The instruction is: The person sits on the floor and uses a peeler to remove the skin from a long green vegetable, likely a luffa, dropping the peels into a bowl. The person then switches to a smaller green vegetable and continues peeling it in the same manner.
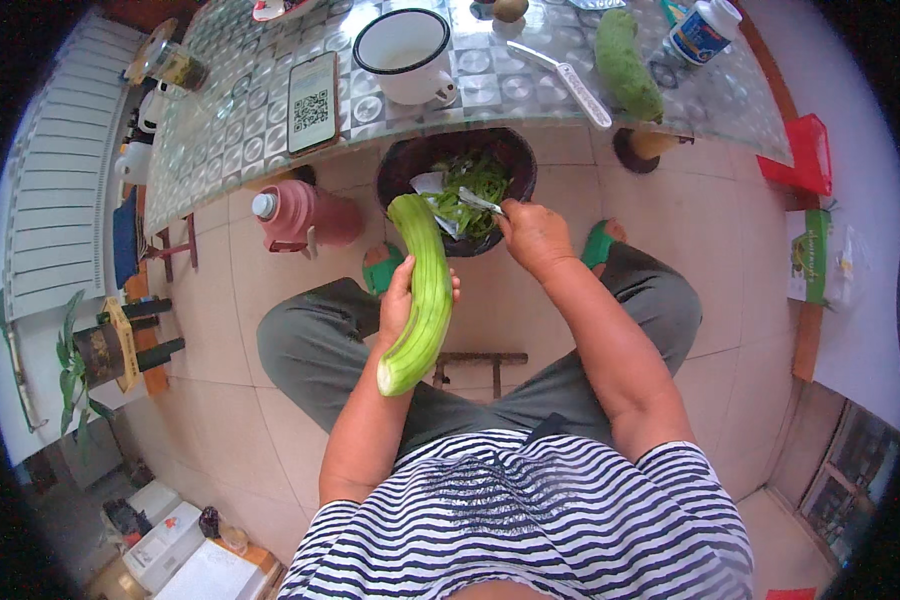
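A long, mostly peeled green gourd (423,300) lies slantwise in my left hand (396,304), its fingers wrapped around the middle. The near end is cut pale, and a darker strip runs along one side. My right hand (538,234) grips a metal peeler (481,201), whose handle is mostly hidden in the fist. That tool is apart from the gourd, over a dark bin (521,154) on the floor. Green peelings (472,184) and some white scraps lie inside the bin.
On the glass-topped table (487,97) are a white enamel mug (405,64), a phone (313,105), a white-handled knife (577,90), an unpeeled green gourd (626,67) and a supplement bottle (701,34). A pink flask (315,214) stands on the floor left of the bin.
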Demonstrator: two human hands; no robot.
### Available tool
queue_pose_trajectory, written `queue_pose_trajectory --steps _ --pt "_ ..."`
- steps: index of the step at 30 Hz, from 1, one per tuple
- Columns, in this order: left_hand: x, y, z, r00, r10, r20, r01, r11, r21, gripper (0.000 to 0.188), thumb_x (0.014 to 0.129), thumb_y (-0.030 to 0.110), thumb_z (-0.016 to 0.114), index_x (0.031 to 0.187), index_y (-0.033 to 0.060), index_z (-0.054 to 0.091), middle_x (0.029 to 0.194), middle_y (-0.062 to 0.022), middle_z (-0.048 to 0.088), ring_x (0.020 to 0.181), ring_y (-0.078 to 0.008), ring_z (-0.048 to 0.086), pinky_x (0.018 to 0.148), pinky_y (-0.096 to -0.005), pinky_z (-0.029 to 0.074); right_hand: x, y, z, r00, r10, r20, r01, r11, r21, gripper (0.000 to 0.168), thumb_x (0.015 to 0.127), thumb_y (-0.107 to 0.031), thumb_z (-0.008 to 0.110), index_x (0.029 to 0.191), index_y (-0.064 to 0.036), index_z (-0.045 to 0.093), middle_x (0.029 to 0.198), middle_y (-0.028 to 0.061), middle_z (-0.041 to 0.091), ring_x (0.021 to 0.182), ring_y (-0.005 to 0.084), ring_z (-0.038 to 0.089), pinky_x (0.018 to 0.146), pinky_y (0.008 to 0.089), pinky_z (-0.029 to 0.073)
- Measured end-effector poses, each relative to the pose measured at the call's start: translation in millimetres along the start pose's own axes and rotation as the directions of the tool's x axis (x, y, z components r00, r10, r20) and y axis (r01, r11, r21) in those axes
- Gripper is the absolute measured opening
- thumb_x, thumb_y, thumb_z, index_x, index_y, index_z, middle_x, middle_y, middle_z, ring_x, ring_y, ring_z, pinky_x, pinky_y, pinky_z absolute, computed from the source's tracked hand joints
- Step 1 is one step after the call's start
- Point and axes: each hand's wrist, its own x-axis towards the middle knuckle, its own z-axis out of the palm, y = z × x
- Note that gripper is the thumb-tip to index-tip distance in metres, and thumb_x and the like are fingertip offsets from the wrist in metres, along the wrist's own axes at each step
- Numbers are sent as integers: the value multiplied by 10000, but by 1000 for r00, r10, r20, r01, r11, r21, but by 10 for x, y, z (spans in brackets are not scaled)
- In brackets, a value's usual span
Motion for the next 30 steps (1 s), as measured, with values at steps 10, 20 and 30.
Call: queue_pose_trajectory --steps 10,20,30 --pt "98 87 -42 991 -14 133 47 968 -245 499 995 464 411 1049 1 588 902 -151 651 746 -246 657 665 -365 569 -481 -336 -109 915 -394 89 286 786 548 222 926 -255 590 867 -41 576 743 202 596 700 408 590 604 446 459" --pt "-98 8 16 976 -119 184 144 981 -132 496 989 469 420 1185 28 532 1030 -152 600 831 -258 611 686 -359 547 -50 -141 235 974 -225 15 201 895 397 305 925 -365 557 892 -71 630 791 210 648 756 428 622 659 524 485" --pt "-375 -124 328 989 -93 114 84 993 78 546 996 486 391 1154 -9 557 966 -140 642 818 -243 636 740 -360 533 219 43 478 997 69 16 -71 969 237 342 935 -386 527 900 -60 623 835 213 651 795 426 617 699 532 474"
